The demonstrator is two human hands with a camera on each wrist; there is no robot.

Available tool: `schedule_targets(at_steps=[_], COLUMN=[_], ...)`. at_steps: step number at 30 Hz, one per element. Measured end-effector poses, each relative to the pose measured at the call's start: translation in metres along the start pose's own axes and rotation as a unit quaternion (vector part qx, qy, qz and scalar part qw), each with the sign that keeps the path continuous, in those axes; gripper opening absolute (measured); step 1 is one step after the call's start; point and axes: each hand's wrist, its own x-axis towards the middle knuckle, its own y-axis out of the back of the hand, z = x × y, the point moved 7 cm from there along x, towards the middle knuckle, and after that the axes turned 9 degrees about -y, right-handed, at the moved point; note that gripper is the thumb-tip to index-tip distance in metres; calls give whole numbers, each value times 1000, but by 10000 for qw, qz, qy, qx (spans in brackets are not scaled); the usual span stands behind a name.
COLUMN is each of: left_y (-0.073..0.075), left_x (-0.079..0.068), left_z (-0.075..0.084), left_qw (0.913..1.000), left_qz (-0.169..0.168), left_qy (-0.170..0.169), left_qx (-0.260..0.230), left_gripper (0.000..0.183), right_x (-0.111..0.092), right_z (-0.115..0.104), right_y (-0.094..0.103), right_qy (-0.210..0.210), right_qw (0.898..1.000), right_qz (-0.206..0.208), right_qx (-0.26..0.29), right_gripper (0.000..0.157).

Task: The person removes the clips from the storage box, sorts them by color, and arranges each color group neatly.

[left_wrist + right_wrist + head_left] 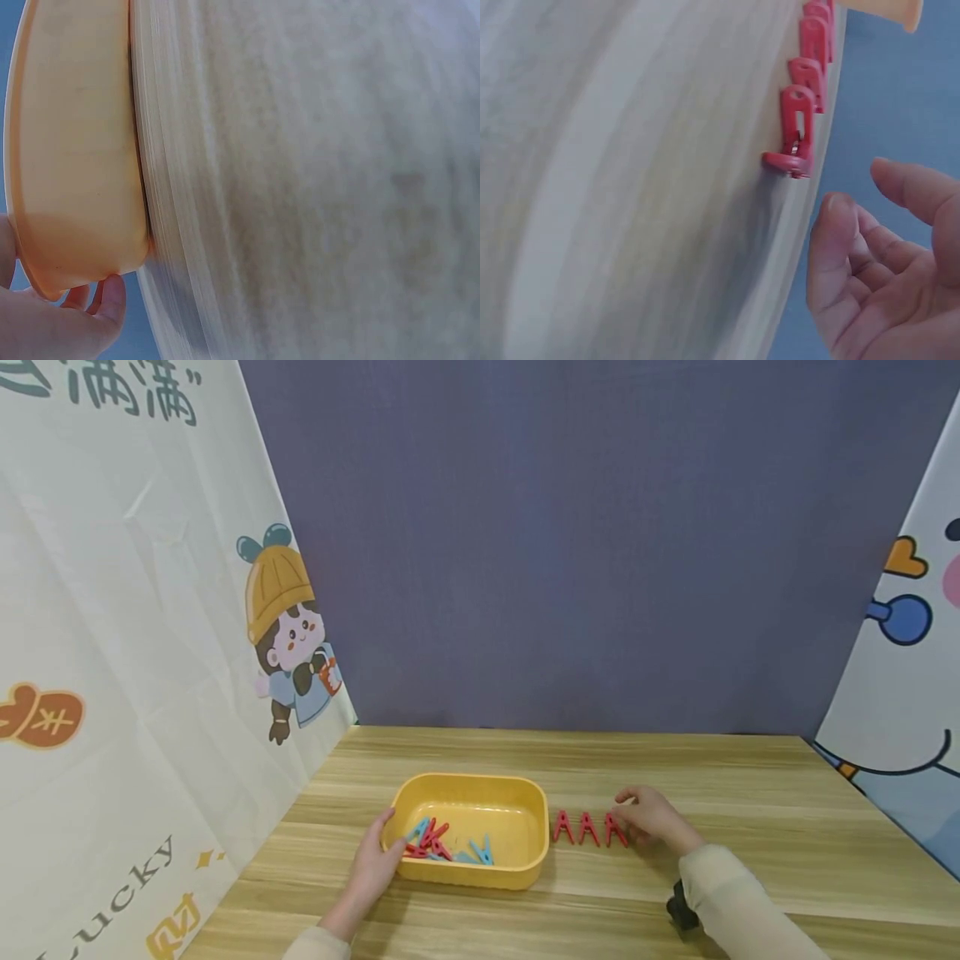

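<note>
A yellow plastic bin (468, 875) sits on the table with several red clothespins (433, 835) and blue clothespins (483, 852) inside it, mostly toward its front and left. My left hand (375, 856) holds the bin's left end, thumb at the rim and fingers against the outer wall (82, 150). To the right of the bin, three red clothespins (588, 829) lie in a row, jaws spread like the letter A. Beside the rightmost clothespin (799, 127) is my right hand (651, 817), thumb and fingertips apart with nothing between them.
The wooden table (600, 910) runs back to a dark blue-grey panel (562, 543). A white printed sheet (150, 635) hangs along the left side, another printed sheet (900, 693) on the right. A black strap piece (681, 908) shows at my right wrist.
</note>
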Motion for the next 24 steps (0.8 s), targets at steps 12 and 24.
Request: schedule_targets(at_steps=[12,24], left_y=[0,-1], left_x=[2,2], left_z=[-1,-2], left_qw=[9992,9990], left_qz=[-200,-239], left_qy=[354,368], left_qx=[51,30], left_gripper=[52,51], right_x=[2,-11], right_z=[-22,-58], right_y=[0,-6], right_qy=[38,443], right_qw=[9993,9983], right_qz=[-103,-147], right_qx=[347,361], right_gripper=[35,38])
